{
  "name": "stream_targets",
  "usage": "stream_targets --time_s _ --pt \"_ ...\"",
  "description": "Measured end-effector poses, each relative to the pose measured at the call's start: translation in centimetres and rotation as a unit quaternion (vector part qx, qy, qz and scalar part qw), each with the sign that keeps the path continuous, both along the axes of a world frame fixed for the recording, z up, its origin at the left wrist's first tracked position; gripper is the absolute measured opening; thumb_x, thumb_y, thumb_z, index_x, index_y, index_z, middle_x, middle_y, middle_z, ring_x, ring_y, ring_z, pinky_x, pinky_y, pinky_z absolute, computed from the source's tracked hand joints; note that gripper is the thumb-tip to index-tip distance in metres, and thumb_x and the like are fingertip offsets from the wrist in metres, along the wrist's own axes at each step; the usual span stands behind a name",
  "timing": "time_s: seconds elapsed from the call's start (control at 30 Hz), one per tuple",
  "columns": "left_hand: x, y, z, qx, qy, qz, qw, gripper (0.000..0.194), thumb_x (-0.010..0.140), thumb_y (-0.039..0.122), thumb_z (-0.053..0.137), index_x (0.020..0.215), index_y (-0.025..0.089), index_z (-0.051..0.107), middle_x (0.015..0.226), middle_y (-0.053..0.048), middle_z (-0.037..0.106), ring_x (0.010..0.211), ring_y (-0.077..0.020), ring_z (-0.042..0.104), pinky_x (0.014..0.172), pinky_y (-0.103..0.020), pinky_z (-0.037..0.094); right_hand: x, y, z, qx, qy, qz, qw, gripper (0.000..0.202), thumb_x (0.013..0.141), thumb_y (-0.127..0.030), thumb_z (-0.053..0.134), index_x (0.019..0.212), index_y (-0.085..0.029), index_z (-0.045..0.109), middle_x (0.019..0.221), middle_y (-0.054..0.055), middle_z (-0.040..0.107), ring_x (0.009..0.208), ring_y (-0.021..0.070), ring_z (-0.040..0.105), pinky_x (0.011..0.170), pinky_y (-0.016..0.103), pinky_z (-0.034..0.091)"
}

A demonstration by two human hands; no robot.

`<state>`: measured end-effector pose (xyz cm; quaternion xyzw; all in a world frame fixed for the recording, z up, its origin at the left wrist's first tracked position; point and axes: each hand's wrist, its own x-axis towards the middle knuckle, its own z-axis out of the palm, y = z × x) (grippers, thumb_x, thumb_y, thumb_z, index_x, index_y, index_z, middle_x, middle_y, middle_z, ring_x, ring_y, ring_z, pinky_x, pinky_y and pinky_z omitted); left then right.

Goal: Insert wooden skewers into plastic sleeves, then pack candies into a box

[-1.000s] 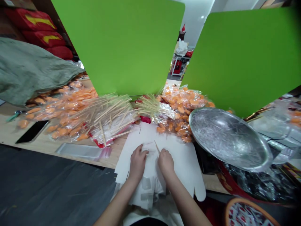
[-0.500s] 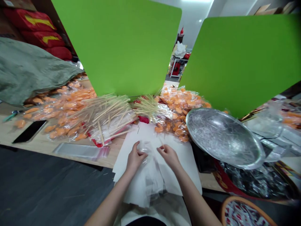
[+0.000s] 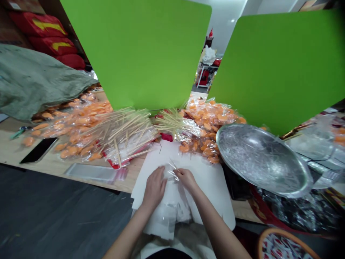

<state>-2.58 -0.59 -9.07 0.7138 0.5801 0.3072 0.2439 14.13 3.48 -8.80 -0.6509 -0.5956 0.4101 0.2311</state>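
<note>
Head view: heaps of wrapped orange sweets (image 3: 81,122) and loose bamboo sticks (image 3: 126,126) across the far side of the table, a metal basin (image 3: 262,158) at right, apparently bare inside. On the white card (image 3: 212,180) near the table edge, a small, crinkled clear plastic bag (image 3: 170,172), pinched between left hand (image 3: 155,189) and right hand (image 3: 185,178), fingertips close together.

Readable text: none is showing anywhere in the frame.
Red sacks (image 3: 50,34), upper left: yellow marks are showing, too blurred to read.
Round tray (image 3: 283,246), lower right: a red and white pattern is showing, no legible letters.
Phone (image 3: 39,150), left: its screen is staying dark.
</note>
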Motion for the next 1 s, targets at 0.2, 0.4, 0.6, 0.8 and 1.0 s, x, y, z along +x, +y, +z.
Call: stream_targets --time_s 0.2,0.4,0.6,0.8,1.0 --pt "0.5 -1.3 -0.4 0.027 0.099 -0.089 0.991 0.042 0.087 0.022 0.045 0.129 0.022 0.047 0.132 -0.006 0.054 0.130 -0.0265 0.037 0.107 -0.051 0.025 0.1 -0.5 1.5 0.053 -0.039 -0.052 0.996 0.021 0.079 -0.023 0.044 0.080 -0.020 0.065 0.067 0.002 0.061 0.064 0.0155 0.051 0.058 0.023 0.029" --pt "1.2 -1.4 0.2 0.037 0.124 -0.059 0.990 0.036 0.084 0.029 0.050 0.117 0.017 0.057 0.131 -0.013 0.054 0.130 -0.0315 0.035 0.108 -0.054 0.020 1.7 0.2 1.0 0.048 -0.009 -0.103 0.994 0.028 0.076 -0.040 0.047 0.064 -0.019 0.060 0.053 -0.002 0.048 0.055 0.0136 0.043 0.053 0.024 0.028" --pt "2.0 -0.2 0.7 -0.022 -0.053 -0.034 0.998 0.043 0.081 0.030 0.053 0.121 0.015 0.052 0.130 -0.016 0.053 0.126 -0.0287 0.041 0.108 -0.051 0.023 1.6 -0.1 1.3 -0.002 0.091 -0.046 0.995 0.041 0.073 -0.047 0.049 0.086 -0.016 0.072 0.052 -0.002 0.050 0.050 0.0123 0.040 0.050 0.024 0.030" --pt "2.4 2.0 0.6 -0.110 -0.190 0.019 0.975 0.053 0.077 0.019 0.052 0.128 0.016 0.041 0.107 -0.010 0.067 0.098 -0.0191 0.062 0.088 -0.036 0.046 1.0 -0.2 1.8 -0.027 0.148 -0.009 0.988 0.036 0.071 -0.042 0.054 0.085 -0.014 0.072 0.052 -0.003 0.049 0.047 0.0093 0.037 0.047 0.022 0.030" --pt "2.5 2.8 1.5 -0.212 -0.331 0.069 0.917 0.039 0.066 0.025 0.065 0.104 0.014 0.060 0.063 0.002 0.064 0.062 -0.0152 0.061 0.064 -0.028 0.047 0.4 0.0 1.9 0.006 0.150 -0.032 0.988 0.030 0.071 -0.044 0.057 0.073 -0.015 0.065 0.052 -0.004 0.046 0.049 0.0101 0.039 0.048 0.023 0.032"
